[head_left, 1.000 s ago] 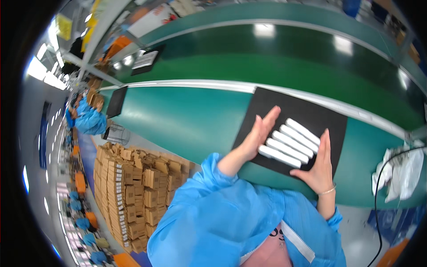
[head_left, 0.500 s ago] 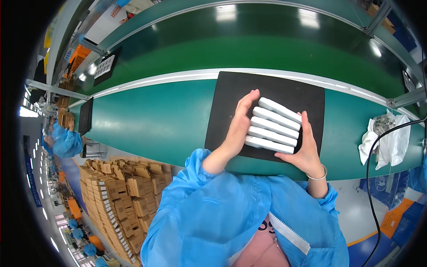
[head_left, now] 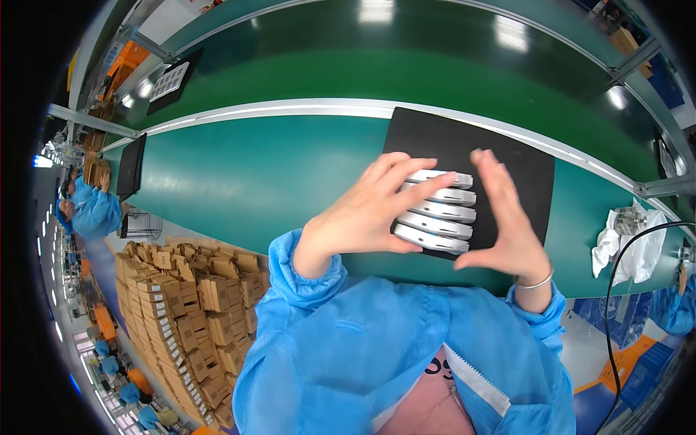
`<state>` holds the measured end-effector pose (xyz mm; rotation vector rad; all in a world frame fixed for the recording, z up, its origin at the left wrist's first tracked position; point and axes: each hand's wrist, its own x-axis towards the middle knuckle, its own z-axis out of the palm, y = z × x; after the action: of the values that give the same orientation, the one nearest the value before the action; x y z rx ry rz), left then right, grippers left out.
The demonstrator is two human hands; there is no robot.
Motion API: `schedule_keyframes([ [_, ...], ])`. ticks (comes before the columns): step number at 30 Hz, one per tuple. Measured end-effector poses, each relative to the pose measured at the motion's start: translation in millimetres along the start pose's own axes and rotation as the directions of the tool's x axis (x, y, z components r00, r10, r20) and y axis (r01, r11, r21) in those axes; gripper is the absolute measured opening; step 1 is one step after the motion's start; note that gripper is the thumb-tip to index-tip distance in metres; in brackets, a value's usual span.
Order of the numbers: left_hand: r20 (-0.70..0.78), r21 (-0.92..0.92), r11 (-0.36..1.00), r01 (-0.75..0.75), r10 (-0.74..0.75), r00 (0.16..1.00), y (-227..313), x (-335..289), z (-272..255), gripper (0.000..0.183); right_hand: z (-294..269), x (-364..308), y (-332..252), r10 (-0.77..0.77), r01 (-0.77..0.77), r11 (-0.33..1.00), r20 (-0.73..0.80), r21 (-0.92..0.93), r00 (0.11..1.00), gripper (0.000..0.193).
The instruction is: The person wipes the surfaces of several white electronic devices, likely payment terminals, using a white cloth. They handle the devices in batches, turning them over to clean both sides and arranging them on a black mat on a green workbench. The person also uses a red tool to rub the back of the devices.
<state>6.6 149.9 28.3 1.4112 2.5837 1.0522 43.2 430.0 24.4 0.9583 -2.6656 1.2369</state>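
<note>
Several slim white oblong devices (head_left: 436, 210) are bunched side by side in a row between my two hands, just above a black mat (head_left: 449, 141) on the green bench. My left hand (head_left: 370, 210) clasps the row from the left, fingers laid over the top ends. From the right, my right hand (head_left: 507, 217) presses against the row with a flat palm and upright fingers. Both forearms wear blue sleeves, and a thin bracelet sits on my right wrist.
A green conveyor belt (head_left: 362, 65) runs behind the bench (head_left: 246, 181). White cloth (head_left: 631, 239) and a black cable (head_left: 616, 304) lie at the right end. A black tray (head_left: 130, 167) sits at the left. Stacked cardboard boxes (head_left: 181, 304) stand below left, with a person in blue (head_left: 90, 210) beyond.
The view has come closer. My hands have gathered the white devices tighter and lifted them toward me, off the middle of the black mat to its near edge.
</note>
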Motion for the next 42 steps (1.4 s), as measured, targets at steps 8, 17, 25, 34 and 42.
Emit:
schedule_keyframes([
  [8,-0.072,-0.316,0.891,0.327,-0.366,0.928,-27.1,-71.7,44.6,0.107,19.1,-68.6,72.6,0.461,-0.438,0.516,-0.192,-0.736,0.867,0.085],
  [17,-0.351,-0.132,0.868,0.478,-0.492,0.797,0.0,-48.8,85.8,0.115,29.6,-72.1,60.5,0.433,-0.450,0.553,-0.219,-0.702,0.874,0.089],
  [25,-0.309,-0.051,0.936,0.348,-0.346,0.886,39.8,-35.9,115.7,0.102,66.8,-59.4,1.8,0.116,-0.180,0.936,-0.220,-0.302,0.969,0.125],
  [34,-0.101,-0.063,0.962,0.267,-0.272,0.957,4.6,-22.8,94.2,0.123,1.9,-93.6,19.4,0.247,-0.242,0.892,-0.037,-0.381,0.968,0.136],
  [42,0.048,-0.080,0.972,0.222,-0.218,0.975,-10.4,12.3,90.5,0.142,-18.6,-97.0,34.3,0.352,-0.283,0.853,0.082,-0.438,0.932,0.137],
])
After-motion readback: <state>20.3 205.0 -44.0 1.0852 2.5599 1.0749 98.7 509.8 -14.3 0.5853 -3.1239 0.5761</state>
